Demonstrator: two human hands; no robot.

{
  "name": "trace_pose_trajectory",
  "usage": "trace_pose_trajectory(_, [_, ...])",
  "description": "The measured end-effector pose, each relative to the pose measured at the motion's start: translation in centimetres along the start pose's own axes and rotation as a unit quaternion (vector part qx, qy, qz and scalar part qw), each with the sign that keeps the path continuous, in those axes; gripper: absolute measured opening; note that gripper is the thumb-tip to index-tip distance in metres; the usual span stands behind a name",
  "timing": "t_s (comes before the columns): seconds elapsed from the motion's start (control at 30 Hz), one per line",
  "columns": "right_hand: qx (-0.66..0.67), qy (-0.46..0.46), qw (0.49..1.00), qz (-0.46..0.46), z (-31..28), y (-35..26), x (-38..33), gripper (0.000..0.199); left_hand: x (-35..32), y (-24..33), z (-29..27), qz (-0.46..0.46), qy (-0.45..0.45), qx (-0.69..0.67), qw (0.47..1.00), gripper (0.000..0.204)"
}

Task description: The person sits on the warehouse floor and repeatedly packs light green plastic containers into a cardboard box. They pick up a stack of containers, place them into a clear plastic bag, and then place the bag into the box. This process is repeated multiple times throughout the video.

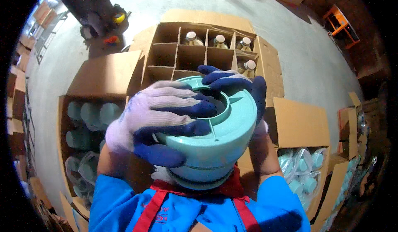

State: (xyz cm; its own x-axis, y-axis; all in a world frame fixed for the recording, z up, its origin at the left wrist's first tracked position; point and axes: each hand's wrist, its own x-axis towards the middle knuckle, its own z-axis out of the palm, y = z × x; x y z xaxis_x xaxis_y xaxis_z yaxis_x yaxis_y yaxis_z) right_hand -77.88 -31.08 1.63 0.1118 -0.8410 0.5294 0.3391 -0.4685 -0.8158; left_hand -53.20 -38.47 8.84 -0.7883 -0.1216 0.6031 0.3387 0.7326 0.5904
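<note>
A large teal round plastic part (215, 145), wide at its top with a raised ring around a dark central opening, is held up close to my chest. My left hand (153, 116), in a white knit glove with blue-coated fingers, is closed on its left side, fingertips reaching over the ring. On the far right side my right hand (244, 82), gloved alike, grips the rim. The underside is mostly hidden. Beyond it stands an open divided carton (178, 57); several clear bottles with pale caps (219, 40) sit in its far and right compartments.
At the left, an open carton (62, 128) holds several teal cylinders (91, 113). Another carton (302, 126) at the right holds teal pieces in clear plastic (302, 165). An orange stand (340, 24) is at the far right. Yellow tape (119, 18) lies at the far left.
</note>
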Motion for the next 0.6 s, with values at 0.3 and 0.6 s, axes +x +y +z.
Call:
trace_pose_trajectory(0.3, [-0.354, 0.013, 0.924, -0.146, 2.2, -4.3, -2.4, 0.029, -2.1, -9.2, 7.1, -0.152, 0.163, -0.577, 0.786, 0.063])
trace_pose_trajectory(0.6, [-0.024, 0.035, 0.984, -0.175, 0.6, 0.2, -4.9, 0.048, -3.5, -2.7, 7.2, -0.181, 0.206, -0.359, 0.892, 0.077])
